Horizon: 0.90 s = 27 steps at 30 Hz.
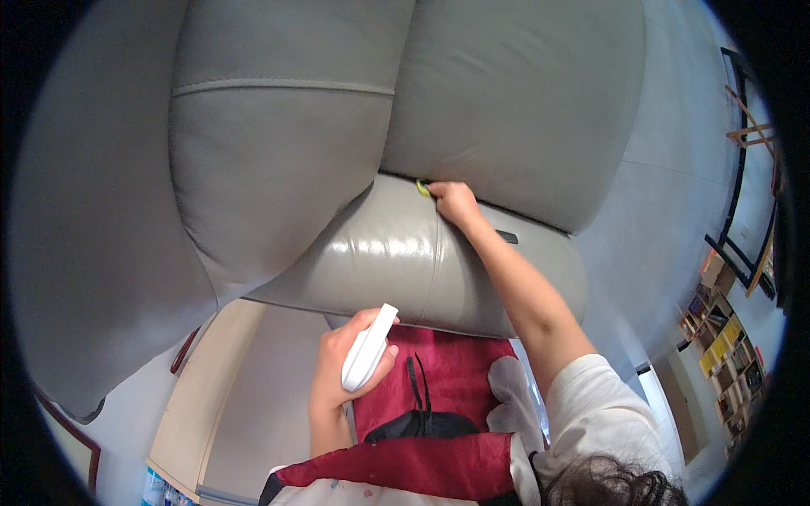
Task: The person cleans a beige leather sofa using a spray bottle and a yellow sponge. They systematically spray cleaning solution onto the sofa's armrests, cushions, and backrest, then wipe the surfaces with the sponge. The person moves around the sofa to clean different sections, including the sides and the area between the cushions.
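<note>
My left hand (333, 354) is wrapped around a white plastic handheld tool (369, 351); its exact kind is unclear. It is held in front of my dark red apron (443, 367), near the lower edge of a grey leather sofa (373, 253). My right hand (457, 201) reaches forward to the dark gap between two padded sofa sections. Its fingers pinch a small yellow-green item (423, 187) at that gap. Part of this item is hidden by the fingers and the crevice.
A large grey cushion (285, 152) rises at the left, and another padded section (512, 114) lies beyond my right hand. A small black panel (507, 236) is set into the leather beside my right forearm. Shelves with books (728, 354) stand far right; a pale wooden cabinet (202, 392) is lower left.
</note>
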{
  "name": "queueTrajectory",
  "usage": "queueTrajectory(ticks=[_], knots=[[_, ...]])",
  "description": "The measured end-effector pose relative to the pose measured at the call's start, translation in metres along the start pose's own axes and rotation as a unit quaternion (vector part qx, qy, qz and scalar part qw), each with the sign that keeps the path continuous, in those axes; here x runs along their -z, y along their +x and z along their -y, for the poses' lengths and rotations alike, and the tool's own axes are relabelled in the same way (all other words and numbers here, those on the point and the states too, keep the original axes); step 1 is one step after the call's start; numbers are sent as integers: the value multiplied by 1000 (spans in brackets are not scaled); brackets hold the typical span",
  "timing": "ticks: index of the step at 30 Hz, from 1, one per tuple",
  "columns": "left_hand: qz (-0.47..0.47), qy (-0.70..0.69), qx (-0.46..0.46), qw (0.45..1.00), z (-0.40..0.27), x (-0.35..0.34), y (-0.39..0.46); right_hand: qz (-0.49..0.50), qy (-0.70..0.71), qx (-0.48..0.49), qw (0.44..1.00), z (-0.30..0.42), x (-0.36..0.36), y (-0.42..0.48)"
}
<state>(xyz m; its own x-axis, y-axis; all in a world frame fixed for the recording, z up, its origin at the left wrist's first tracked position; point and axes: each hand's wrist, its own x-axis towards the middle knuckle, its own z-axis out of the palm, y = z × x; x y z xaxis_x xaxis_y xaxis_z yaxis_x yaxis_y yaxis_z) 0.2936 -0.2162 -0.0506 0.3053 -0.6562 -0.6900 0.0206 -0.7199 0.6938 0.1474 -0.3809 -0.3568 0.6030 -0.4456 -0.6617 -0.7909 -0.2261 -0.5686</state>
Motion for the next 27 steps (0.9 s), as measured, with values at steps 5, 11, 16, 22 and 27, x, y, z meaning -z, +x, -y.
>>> queueTrajectory(ticks=[5,11,16,22,27], knots=[[-27,-21,-19,999,6,-10,0,-12,-32,160,986,45,48,-158],[-15,-9,-5,1000,0,-11,4,-65,-58,71,994,16,12,-61],[-14,2,0,1000,-6,-14,7,5,-98,-22,995,12,9,-21],[-13,-22,23,999,11,-17,2,-108,-66,168,978,48,32,-163],[-16,-1,29,999,1,-17,1,-75,-61,84,992,18,8,-75]])
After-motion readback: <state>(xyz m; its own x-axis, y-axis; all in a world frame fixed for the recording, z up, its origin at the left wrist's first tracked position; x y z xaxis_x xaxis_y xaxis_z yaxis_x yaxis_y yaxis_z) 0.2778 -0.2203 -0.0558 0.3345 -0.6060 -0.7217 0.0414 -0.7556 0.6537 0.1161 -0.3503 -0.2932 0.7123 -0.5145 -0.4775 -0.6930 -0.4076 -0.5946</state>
